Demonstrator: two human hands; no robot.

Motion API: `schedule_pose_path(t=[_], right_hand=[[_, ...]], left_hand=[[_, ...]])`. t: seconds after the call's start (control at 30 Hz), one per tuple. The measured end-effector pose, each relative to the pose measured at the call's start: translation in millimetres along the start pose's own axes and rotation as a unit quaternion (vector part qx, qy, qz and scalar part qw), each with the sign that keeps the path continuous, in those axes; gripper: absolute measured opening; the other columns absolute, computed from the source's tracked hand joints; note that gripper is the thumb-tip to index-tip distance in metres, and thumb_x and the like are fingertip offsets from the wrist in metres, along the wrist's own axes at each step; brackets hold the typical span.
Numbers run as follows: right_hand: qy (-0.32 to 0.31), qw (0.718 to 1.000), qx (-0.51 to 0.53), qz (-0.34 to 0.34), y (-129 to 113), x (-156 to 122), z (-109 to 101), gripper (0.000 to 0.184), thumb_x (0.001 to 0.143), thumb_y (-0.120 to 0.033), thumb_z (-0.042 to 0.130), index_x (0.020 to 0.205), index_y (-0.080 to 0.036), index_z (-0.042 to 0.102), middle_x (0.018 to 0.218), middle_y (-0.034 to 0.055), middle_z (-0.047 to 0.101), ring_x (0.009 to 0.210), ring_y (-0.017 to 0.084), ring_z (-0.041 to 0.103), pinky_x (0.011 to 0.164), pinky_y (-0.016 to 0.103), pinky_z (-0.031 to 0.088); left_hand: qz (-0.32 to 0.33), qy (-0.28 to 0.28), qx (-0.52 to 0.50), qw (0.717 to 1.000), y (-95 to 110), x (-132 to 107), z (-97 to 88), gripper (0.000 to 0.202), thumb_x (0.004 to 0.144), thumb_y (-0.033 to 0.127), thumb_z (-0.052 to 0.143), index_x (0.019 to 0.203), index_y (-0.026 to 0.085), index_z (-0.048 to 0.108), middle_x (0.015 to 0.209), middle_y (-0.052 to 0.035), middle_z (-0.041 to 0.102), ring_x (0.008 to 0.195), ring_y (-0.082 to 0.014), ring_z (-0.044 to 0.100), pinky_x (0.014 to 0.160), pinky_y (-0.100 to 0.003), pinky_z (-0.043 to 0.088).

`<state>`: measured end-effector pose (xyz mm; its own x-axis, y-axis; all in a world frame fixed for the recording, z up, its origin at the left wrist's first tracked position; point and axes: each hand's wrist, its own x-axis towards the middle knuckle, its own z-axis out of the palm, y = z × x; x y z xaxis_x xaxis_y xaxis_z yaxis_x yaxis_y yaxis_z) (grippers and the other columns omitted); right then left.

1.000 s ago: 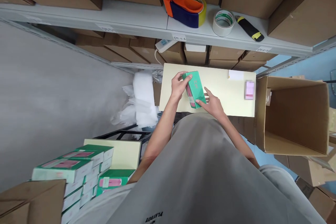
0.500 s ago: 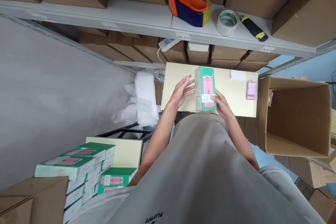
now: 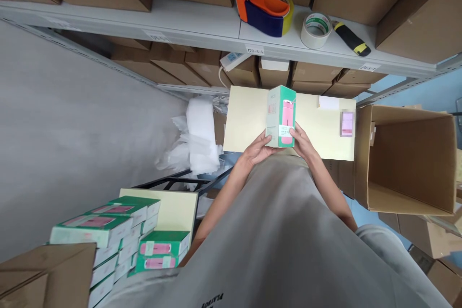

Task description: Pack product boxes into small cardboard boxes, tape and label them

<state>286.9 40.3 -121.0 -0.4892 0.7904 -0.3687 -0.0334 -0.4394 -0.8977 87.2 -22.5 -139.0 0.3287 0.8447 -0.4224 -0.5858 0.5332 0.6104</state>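
Between both my hands is a green and white product box (image 3: 280, 116) with a pink bottle-shaped item printed on its front. It stands upright, tilted a little, over the near edge of the pale yellow tabletop (image 3: 245, 110). My left hand (image 3: 258, 148) grips its lower left corner, thumb on the white side face and fingers underneath. On the other side, my right hand (image 3: 302, 142) holds the lower right edge, thumb on the front face. The fingers behind the box are hidden.
A phone (image 3: 347, 123) and a white card (image 3: 328, 102) lie on the tabletop. An open carton (image 3: 407, 159) stands right; stacked green boxes (image 3: 104, 224) are lower left, white foam wrap (image 3: 201, 134) left. The shelf holds a tape dispenser (image 3: 265, 13), tape roll (image 3: 316, 31) and utility knife (image 3: 351, 38).
My left hand has moved down and right from beside the box and now grips its lower corner. The box has turned, showing more of its white side.
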Motion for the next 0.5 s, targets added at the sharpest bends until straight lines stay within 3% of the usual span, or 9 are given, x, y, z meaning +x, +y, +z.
schedule_pose_path(t=[0.1, 0.2, 0.37, 0.5], right_hand=[[0.025, 0.997, -0.062, -0.026, 0, 10, -10, 0.095, 0.089, -0.087, 0.078, 0.16, -0.026, 0.065, 0.155, 0.0143, 0.074, 0.147, 0.035, 0.068, 0.119, 0.05, 0.062], [0.087, 0.985, -0.128, -0.082, -4, 26, -17, 0.1, 0.089, -0.084, 0.081, 0.167, -0.025, 0.058, 0.166, 0.0186, 0.065, 0.151, 0.036, 0.065, 0.126, 0.053, 0.056], [0.123, 0.956, -0.231, -0.135, -21, 52, -6, 0.11, 0.093, -0.084, 0.079, 0.181, -0.035, 0.036, 0.18, 0.016, 0.049, 0.153, 0.04, 0.063, 0.122, 0.057, 0.06], [0.128, 0.93, -0.297, -0.176, -29, 67, 8, 0.105, 0.101, -0.083, 0.069, 0.185, -0.04, 0.023, 0.181, 0.0127, 0.047, 0.16, 0.042, 0.057, 0.123, 0.06, 0.059]], left_hand=[[0.035, 0.057, 0.038, 0.997, 4, 1, -3.0, 0.107, 0.075, 0.063, 0.103, 0.166, 0.033, 0.056, 0.154, -0.0155, 0.074, 0.141, -0.0417, 0.073, 0.117, -0.061, 0.062], [0.093, 0.151, 0.117, 0.977, 6, 4, -7.1, 0.12, 0.072, 0.056, 0.105, 0.174, 0.032, 0.047, 0.15, -0.0151, 0.076, 0.135, -0.0379, 0.075, 0.114, -0.054, 0.062], [0.171, 0.298, 0.284, 0.895, -1, 9, -5.0, 0.129, 0.065, 0.043, 0.109, 0.177, 0.031, 0.046, 0.149, -0.0143, 0.073, 0.132, -0.0346, 0.073, 0.109, -0.045, 0.061], [0.229, 0.327, 0.332, 0.855, -10, 9, 9.2, 0.114, 0.069, 0.037, 0.107, 0.171, 0.036, 0.056, 0.161, -0.0118, 0.067, 0.151, -0.0398, 0.062, 0.117, -0.05, 0.058]])
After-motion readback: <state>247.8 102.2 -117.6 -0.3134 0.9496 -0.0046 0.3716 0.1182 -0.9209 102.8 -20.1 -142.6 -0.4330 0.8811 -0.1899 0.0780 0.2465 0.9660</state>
